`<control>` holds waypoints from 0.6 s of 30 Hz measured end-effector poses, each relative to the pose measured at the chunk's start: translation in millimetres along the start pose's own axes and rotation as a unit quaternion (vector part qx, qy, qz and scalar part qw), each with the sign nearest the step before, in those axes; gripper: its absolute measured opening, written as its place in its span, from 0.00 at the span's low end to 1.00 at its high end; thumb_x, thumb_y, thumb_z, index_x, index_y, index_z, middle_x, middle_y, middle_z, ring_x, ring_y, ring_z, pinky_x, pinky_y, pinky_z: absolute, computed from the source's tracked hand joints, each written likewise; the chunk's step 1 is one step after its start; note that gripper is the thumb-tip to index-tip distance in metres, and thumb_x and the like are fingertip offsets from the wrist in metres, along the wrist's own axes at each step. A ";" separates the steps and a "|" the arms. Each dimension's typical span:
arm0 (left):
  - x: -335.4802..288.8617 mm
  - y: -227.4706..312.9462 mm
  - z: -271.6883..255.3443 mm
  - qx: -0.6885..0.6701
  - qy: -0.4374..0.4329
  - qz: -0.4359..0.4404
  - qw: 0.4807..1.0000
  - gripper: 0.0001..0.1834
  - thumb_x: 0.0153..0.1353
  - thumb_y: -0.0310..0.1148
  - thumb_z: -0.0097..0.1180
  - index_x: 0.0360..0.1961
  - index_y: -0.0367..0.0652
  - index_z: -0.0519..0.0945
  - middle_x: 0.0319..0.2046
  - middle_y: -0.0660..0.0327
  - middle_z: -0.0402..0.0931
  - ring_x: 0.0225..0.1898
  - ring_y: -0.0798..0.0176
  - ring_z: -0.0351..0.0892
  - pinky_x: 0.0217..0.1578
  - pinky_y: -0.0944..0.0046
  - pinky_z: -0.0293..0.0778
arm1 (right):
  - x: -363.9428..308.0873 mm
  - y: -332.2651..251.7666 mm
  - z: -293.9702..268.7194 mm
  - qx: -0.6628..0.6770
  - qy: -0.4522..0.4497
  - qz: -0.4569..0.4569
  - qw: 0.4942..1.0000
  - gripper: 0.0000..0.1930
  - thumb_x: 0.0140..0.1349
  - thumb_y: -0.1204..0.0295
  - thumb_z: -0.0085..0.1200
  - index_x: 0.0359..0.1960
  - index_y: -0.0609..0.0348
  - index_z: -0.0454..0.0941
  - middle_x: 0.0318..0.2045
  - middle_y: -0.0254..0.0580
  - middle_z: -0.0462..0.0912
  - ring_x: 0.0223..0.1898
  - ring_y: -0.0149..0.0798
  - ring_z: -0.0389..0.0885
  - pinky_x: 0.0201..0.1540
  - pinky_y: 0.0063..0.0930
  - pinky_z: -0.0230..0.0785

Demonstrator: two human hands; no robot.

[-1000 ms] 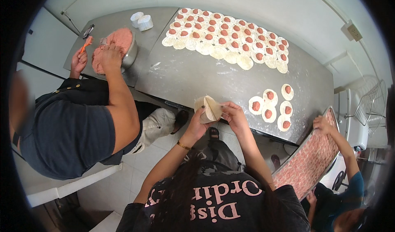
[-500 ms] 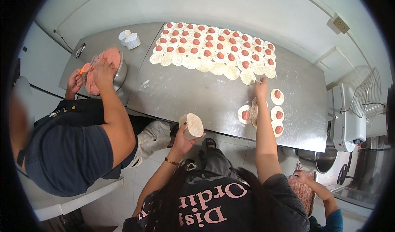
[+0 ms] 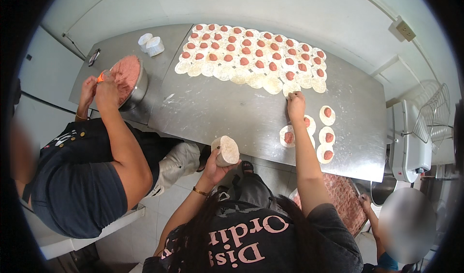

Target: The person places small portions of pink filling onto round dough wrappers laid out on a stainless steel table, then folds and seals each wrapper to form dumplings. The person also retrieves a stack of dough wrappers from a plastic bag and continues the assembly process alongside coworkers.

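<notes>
My left hand grips a thick stack of round dough wrappers, held beyond the table's near edge. Over the steel table, my right hand has its fingers pinched together at the near edge of a dough wrapper in the front row. That wrapper belongs to a block of overlapping pale rounds, most topped with a pink meat ball; the nearest ones are bare. Under and beside my right forearm lie several separate wrappers with meat, such as one wrapper, partly hidden by the arm.
At left, a co-worker's hands hold an orange-handled tool over a metal bowl of pink meat. Two white wrapper stacks stand behind. Another person at lower right holds a tray of pink meat against the table's near side.
My right hand has shifted left to the front-row wrapper's edge. The co-worker's hand has lifted off the meat to the orange-handled tool. The meat tray at lower right has moved further into view.
</notes>
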State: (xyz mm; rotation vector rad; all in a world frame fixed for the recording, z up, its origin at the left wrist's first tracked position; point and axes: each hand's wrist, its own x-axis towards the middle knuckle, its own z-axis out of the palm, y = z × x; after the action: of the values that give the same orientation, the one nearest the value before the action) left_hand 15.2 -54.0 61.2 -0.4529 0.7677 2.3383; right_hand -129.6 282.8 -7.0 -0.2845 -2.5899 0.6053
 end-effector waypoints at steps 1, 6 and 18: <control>-0.2 0.4 -0.7 -0.003 -0.002 0.000 1.000 0.26 0.65 0.44 0.41 0.59 0.42 0.60 0.53 0.52 0.68 0.54 0.50 0.71 0.55 0.43 0.70 | 1.6 0.2 1.0 0.006 0.009 0.005 1.000 0.07 0.50 0.75 0.57 0.32 0.60 0.81 0.36 0.49 0.77 0.40 0.52 0.75 0.43 0.40 0.68; -2.9 1.8 -5.0 0.009 0.002 0.002 1.000 0.26 0.64 0.44 0.41 0.59 0.41 0.60 0.53 0.51 0.68 0.53 0.49 0.71 0.55 0.43 0.69 | 9.1 -4.4 3.8 0.055 0.018 0.099 0.993 0.06 0.50 0.74 0.57 0.29 0.62 0.82 0.33 0.50 0.78 0.37 0.51 0.76 0.41 0.40 0.69; -13.5 4.2 -19.2 -0.006 -0.019 -0.007 1.000 0.28 0.62 0.45 0.46 0.59 0.42 0.60 0.53 0.52 0.68 0.54 0.51 0.71 0.56 0.42 0.67 | 3.7 -6.7 4.4 -0.002 0.025 0.059 0.998 0.09 0.49 0.76 0.59 0.34 0.62 0.82 0.34 0.51 0.76 0.35 0.50 0.76 0.41 0.40 0.69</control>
State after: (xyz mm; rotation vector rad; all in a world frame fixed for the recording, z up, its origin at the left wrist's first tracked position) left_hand 24.8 -74.8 54.7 -0.4171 0.7304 2.3331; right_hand -135.6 276.4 -5.9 -0.4502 -2.5400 0.6267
